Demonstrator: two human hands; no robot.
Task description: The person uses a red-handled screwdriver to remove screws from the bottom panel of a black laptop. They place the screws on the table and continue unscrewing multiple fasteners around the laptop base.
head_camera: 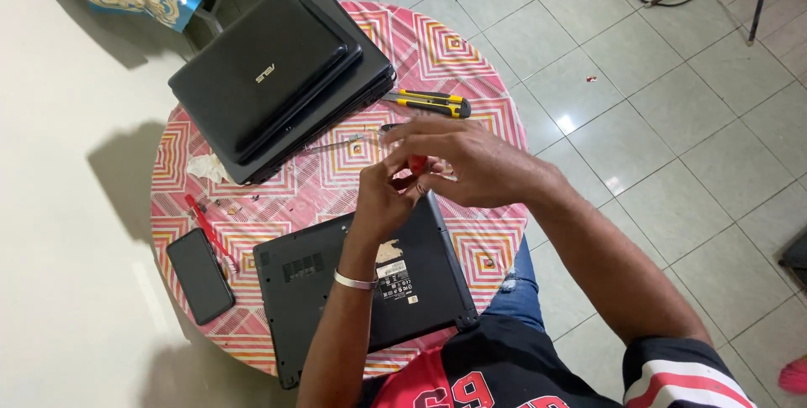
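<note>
A black laptop (311, 290) lies upside down on the round table, its underside facing up. Above its far edge my left hand (378, 198) and my right hand (466, 160) meet around a small red-handled tool (417, 163), probably a screwdriver. Both hands have fingers closed on it. A silver bracelet sits on my left wrist. The tool's tip is hidden by my fingers.
A stack of closed black laptops (277, 76) fills the table's far left. A yellow and black utility knife (433, 103) lies beyond my hands. A black phone (199, 275) and a red tool (208, 230) lie at the left edge. The patterned tablecloth (483, 244) covers the table.
</note>
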